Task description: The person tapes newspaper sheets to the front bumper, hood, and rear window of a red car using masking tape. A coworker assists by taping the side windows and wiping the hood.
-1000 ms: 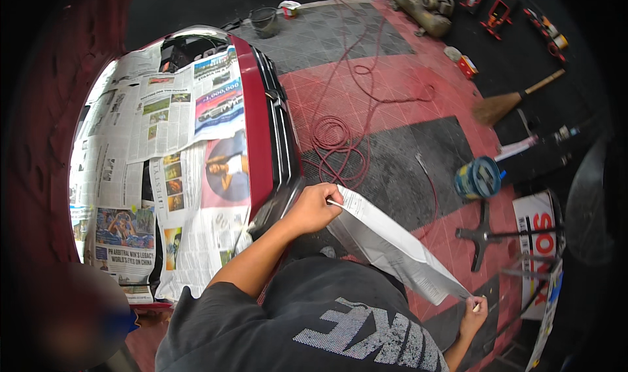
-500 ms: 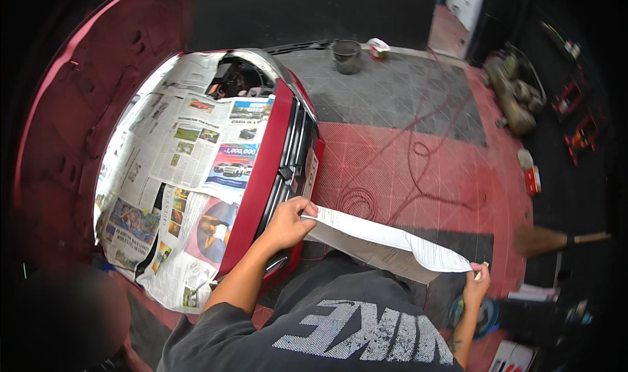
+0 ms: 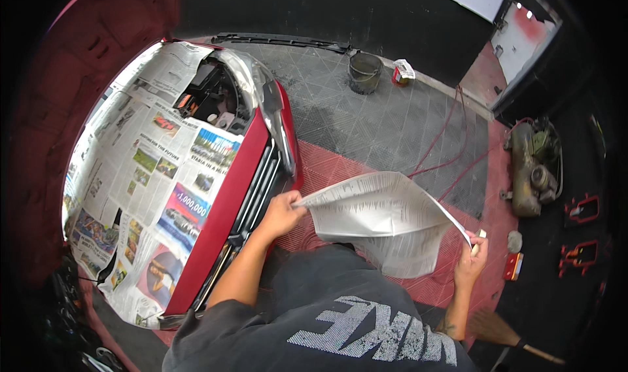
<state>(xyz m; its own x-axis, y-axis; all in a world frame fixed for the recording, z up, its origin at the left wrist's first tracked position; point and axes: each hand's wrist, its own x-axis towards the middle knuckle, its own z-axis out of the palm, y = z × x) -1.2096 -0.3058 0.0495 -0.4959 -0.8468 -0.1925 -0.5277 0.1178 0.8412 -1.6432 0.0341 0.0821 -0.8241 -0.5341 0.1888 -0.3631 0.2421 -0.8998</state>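
Observation:
A loose sheet of newspaper [image 3: 376,208] is stretched between my hands in front of the car, sagging in the middle with its lower part hanging down. My left hand [image 3: 282,215] pinches its left corner, close to the black grille [image 3: 256,189]. Its right edge is gripped by my right hand [image 3: 468,261], which also has a small pale-yellow item [image 3: 481,235] at the fingers, its kind unclear. More newspaper [image 3: 124,150] covers the engine bay behind the red front panel [image 3: 222,221]. Toward the far end, an uncovered gap shows dark engine parts [image 3: 212,101].
The raised red hood [image 3: 98,58] stands at the left. A dark bucket [image 3: 364,72] and a red tin [image 3: 403,72] stand by the far wall. A red hose [image 3: 437,151] crosses the floor tiles. At right are an air compressor [image 3: 533,169] and a broom [image 3: 494,328].
The newspaper sheet has swung up and opened wider, now facing upward between my hands. Both hands keep their hold. My view has shifted, bringing more of the far wall and doorway in.

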